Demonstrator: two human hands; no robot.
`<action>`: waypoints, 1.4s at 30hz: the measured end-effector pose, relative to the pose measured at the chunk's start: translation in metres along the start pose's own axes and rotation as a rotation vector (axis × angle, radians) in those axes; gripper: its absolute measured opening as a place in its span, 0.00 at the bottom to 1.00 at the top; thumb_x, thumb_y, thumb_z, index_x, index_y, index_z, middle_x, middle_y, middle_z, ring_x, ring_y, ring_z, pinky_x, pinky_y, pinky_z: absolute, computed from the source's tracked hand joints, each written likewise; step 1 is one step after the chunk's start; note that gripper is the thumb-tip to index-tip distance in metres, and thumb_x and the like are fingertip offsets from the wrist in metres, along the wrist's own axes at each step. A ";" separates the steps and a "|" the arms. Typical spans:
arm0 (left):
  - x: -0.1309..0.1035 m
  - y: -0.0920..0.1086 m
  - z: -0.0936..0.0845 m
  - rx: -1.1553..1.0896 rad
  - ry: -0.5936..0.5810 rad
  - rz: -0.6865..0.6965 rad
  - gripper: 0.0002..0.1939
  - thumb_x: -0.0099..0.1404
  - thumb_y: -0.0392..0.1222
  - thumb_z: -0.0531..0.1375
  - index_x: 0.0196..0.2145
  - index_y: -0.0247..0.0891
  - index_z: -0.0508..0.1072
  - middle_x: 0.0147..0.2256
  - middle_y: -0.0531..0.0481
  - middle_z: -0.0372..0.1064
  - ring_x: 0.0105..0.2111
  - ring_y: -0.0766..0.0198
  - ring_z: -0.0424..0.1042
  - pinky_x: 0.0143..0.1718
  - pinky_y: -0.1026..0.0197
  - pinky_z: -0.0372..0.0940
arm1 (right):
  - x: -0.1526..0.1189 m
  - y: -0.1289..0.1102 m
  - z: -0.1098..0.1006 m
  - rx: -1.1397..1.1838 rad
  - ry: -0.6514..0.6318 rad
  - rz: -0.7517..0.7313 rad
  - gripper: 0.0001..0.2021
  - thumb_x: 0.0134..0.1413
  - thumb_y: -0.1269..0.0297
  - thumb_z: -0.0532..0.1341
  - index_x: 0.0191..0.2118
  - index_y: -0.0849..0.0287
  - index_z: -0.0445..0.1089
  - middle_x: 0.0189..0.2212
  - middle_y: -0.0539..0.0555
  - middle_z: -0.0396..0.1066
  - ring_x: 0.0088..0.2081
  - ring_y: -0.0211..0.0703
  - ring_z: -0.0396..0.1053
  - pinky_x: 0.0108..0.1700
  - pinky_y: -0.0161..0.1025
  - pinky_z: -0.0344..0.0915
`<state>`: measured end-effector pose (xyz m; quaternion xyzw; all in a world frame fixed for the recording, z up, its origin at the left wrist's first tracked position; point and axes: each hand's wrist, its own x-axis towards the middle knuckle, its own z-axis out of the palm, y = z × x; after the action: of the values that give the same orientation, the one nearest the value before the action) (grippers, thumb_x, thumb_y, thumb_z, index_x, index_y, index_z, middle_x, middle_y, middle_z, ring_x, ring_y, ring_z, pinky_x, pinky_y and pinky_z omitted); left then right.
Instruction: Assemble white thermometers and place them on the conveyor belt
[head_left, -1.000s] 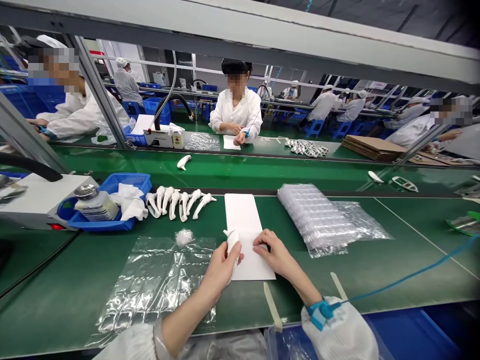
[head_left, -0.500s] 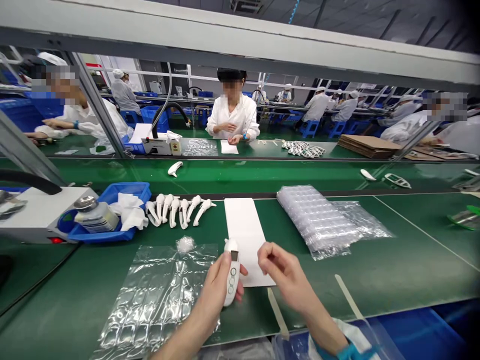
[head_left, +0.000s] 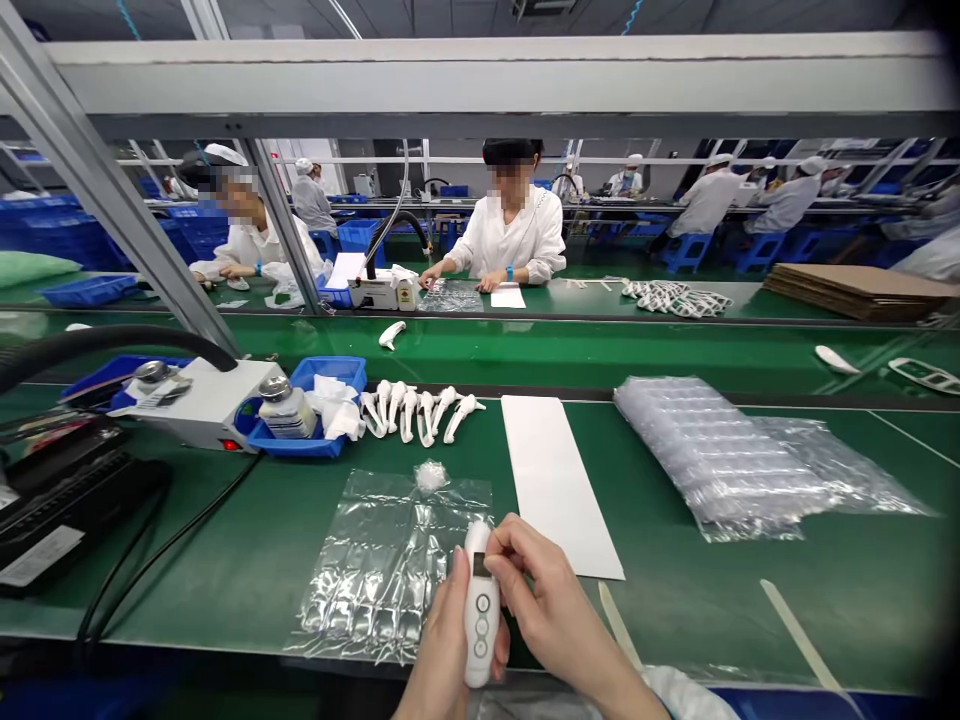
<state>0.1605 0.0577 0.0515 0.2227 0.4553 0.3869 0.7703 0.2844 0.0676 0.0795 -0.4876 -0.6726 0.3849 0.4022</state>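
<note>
My left hand (head_left: 444,640) grips a white handheld device (head_left: 480,612) with a small screen and two round buttons, held upright near the table's front edge. My right hand (head_left: 541,602) has its fingertips pinched at the device's screen end. A white sheet (head_left: 559,482) lies on the green table just beyond my hands. A clear plastic sheet (head_left: 382,560) is spread to the left of the device. Several white device shells (head_left: 420,410) lie in a row further back.
A blue tray (head_left: 330,375) with a bottle (head_left: 286,410) and cloths sits beside a white box (head_left: 202,400) at left. A stack of clear bags (head_left: 712,455) lies at right. Two thin strips (head_left: 799,632) rest near the front edge. Other people work across the conveyor (head_left: 570,350).
My left hand lifted the device off the white sheet and drew it toward me. My right hand left the sheet and came onto the device's screen end. The view shifted left.
</note>
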 end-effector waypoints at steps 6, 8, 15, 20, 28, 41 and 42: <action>-0.003 -0.003 0.000 -0.015 0.005 0.002 0.33 0.55 0.74 0.51 0.26 0.36 0.67 0.12 0.54 0.61 0.13 0.70 0.58 0.16 0.67 0.53 | -0.004 0.002 0.004 0.035 0.009 0.048 0.10 0.67 0.65 0.49 0.32 0.56 0.59 0.30 0.49 0.60 0.31 0.38 0.62 0.31 0.34 0.57; -0.003 -0.003 0.001 -0.005 0.002 -0.001 0.34 0.56 0.74 0.50 0.26 0.36 0.67 0.12 0.54 0.61 0.12 0.70 0.58 0.15 0.67 0.53 | -0.004 0.003 0.004 0.043 0.014 0.057 0.10 0.67 0.65 0.50 0.32 0.56 0.59 0.29 0.50 0.60 0.31 0.39 0.62 0.30 0.34 0.57; -0.004 -0.002 0.000 0.025 -0.015 -0.010 0.34 0.55 0.75 0.50 0.22 0.37 0.66 0.11 0.54 0.60 0.12 0.70 0.57 0.16 0.67 0.51 | -0.004 0.003 0.005 0.045 0.006 0.058 0.10 0.67 0.64 0.49 0.33 0.56 0.59 0.30 0.50 0.60 0.31 0.39 0.62 0.30 0.34 0.58; -0.006 0.000 0.001 0.023 -0.011 -0.019 0.34 0.53 0.76 0.51 0.22 0.37 0.66 0.11 0.54 0.60 0.13 0.69 0.57 0.16 0.66 0.51 | -0.004 0.002 0.005 0.029 0.003 0.047 0.10 0.67 0.63 0.49 0.32 0.56 0.58 0.31 0.50 0.60 0.33 0.40 0.63 0.30 0.35 0.58; -0.009 -0.001 0.001 0.055 0.036 -0.021 0.34 0.53 0.76 0.51 0.25 0.37 0.68 0.12 0.54 0.61 0.14 0.69 0.58 0.17 0.66 0.53 | -0.007 -0.002 0.006 -0.055 0.031 0.000 0.11 0.67 0.65 0.48 0.31 0.56 0.58 0.31 0.50 0.60 0.31 0.40 0.62 0.34 0.37 0.59; -0.013 -0.001 -0.009 0.231 0.069 0.037 0.35 0.53 0.76 0.49 0.30 0.37 0.66 0.14 0.57 0.62 0.11 0.71 0.57 0.13 0.67 0.51 | -0.005 0.008 0.011 0.210 0.080 0.079 0.11 0.63 0.56 0.56 0.46 0.54 0.66 0.43 0.55 0.63 0.30 0.37 0.63 0.32 0.35 0.62; -0.014 -0.001 -0.010 0.261 0.076 0.054 0.35 0.52 0.76 0.49 0.30 0.37 0.66 0.14 0.57 0.62 0.11 0.70 0.57 0.14 0.67 0.51 | -0.004 0.006 0.009 0.188 0.027 0.062 0.11 0.62 0.57 0.58 0.48 0.53 0.67 0.48 0.55 0.61 0.33 0.39 0.64 0.35 0.35 0.63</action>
<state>0.1481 0.0457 0.0532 0.3183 0.5243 0.3529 0.7066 0.2790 0.0643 0.0698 -0.4734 -0.6126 0.4520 0.4431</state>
